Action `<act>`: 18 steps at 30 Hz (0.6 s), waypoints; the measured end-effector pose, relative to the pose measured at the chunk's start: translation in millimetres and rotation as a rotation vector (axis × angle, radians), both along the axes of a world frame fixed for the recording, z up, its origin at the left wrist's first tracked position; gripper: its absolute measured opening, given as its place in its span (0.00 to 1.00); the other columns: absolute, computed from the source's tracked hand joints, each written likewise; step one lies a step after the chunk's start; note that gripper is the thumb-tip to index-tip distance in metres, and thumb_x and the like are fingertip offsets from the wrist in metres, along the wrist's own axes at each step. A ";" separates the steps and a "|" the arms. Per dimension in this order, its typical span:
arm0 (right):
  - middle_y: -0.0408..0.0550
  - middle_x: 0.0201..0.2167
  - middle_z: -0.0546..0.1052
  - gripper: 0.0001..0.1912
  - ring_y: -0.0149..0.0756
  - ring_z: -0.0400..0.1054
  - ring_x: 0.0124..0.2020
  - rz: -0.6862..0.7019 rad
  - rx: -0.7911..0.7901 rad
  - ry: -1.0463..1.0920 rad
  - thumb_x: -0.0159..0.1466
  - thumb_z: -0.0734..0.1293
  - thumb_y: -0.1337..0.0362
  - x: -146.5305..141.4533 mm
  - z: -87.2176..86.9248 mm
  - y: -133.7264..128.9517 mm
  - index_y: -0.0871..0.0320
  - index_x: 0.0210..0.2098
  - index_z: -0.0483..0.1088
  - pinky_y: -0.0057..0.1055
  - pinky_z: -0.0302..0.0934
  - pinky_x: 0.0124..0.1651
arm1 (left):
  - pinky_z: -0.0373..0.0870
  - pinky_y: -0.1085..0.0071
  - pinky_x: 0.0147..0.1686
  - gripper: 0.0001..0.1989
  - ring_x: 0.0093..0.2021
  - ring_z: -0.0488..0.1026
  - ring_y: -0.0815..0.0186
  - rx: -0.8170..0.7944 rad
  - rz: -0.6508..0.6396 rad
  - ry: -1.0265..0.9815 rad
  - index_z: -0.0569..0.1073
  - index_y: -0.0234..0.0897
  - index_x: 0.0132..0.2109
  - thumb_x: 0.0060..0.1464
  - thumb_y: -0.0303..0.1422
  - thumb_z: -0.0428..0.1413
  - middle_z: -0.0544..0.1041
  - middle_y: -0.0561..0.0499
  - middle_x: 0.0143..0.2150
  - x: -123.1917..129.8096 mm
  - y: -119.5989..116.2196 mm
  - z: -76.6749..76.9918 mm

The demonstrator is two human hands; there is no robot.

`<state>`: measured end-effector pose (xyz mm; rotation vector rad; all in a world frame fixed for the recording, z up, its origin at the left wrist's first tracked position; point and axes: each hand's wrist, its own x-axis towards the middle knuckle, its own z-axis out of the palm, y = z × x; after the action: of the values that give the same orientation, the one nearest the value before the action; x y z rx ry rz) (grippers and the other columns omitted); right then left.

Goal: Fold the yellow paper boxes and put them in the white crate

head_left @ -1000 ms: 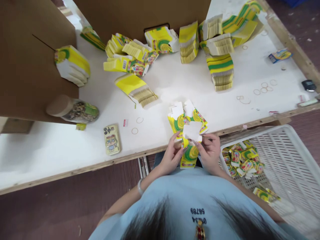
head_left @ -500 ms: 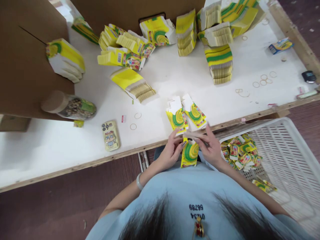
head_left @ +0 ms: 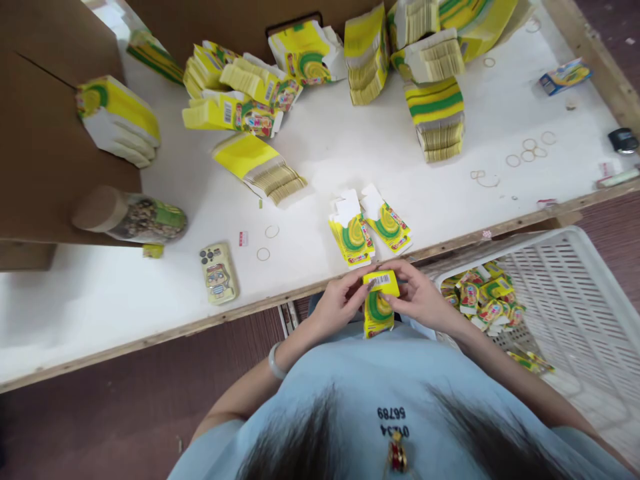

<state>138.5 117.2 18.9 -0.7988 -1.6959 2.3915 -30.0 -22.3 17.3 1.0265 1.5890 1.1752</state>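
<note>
Yellow box (head_left: 379, 315) in hands (head_left: 340, 305), crate (head_left: 560, 273) R

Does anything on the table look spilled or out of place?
Loose pale rings, perhaps rubber bands, lie strewn on the table's right side, looking like stray leftovers. Nothing looks spilled; the carton in the left hand and right hand shows no clear damage.

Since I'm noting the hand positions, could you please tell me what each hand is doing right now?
Left hand: closed on the small yellow box, at its left side.
Right hand: closed on the same box, at its right side.
</note>
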 end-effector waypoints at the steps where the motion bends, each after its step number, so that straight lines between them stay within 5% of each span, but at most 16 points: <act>1: 0.50 0.52 0.81 0.24 0.35 0.80 0.41 0.005 -0.024 -0.004 0.62 0.76 0.58 0.9 -0.4 3.4 0.51 0.56 0.72 0.31 0.77 0.44 | 0.77 0.67 0.41 0.27 0.35 0.78 0.65 0.004 -0.019 0.018 0.71 0.36 0.67 0.71 0.47 0.49 0.83 0.45 0.43 -0.7 -0.6 0.0; 5: 0.49 0.49 0.84 0.25 0.37 0.81 0.44 0.042 -0.127 0.004 0.61 0.77 0.53 1.5 -10.0 5.9 0.51 0.56 0.77 0.33 0.78 0.45 | 0.77 0.62 0.52 0.27 0.46 0.81 0.61 0.031 -0.171 0.098 0.65 0.38 0.71 0.73 0.44 0.42 0.82 0.42 0.55 -8.1 0.3 2.5; 8: 0.48 0.43 0.86 0.21 0.38 0.81 0.39 -0.127 -0.004 -0.021 0.62 0.74 0.48 10.4 -18.9 10.0 0.51 0.50 0.80 0.32 0.78 0.36 | 0.74 0.60 0.56 0.24 0.53 0.78 0.58 0.109 -0.231 0.268 0.70 0.41 0.68 0.73 0.43 0.43 0.80 0.42 0.57 -29.6 20.3 2.3; 12: 0.51 0.43 0.85 0.19 0.43 0.81 0.38 -0.329 0.565 -0.194 0.68 0.67 0.46 69.9 -20.3 53.4 0.51 0.46 0.81 0.38 0.77 0.38 | 0.63 0.51 0.65 0.28 0.62 0.69 0.50 0.177 0.052 0.670 0.72 0.39 0.63 0.63 0.48 0.60 0.75 0.38 0.60 -87.7 83.3 -14.6; 14: 0.55 0.42 0.84 0.22 0.50 0.80 0.41 -0.203 0.943 -0.469 0.69 0.63 0.44 112.3 -17.0 81.1 0.51 0.47 0.81 0.48 0.75 0.44 | 0.61 0.49 0.65 0.35 0.62 0.67 0.48 0.098 0.143 0.776 0.71 0.36 0.62 0.52 0.46 0.70 0.74 0.37 0.60 -119.4 118.1 -28.2; 18: 0.70 0.44 0.81 0.35 0.66 0.77 0.45 -0.076 1.412 -0.920 0.70 0.58 0.40 153.1 -8.7 104.8 0.60 0.62 0.72 0.66 0.68 0.51 | 0.68 0.57 0.53 0.13 0.46 0.72 0.56 -0.086 -0.008 0.757 0.77 0.33 0.41 0.55 0.36 0.69 0.78 0.43 0.42 -159.3 159.2 -46.5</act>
<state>291.6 222.1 10.2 -1.5145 -2.7497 0.2058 -189.3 136.9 -29.2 1.5231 2.1767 0.7250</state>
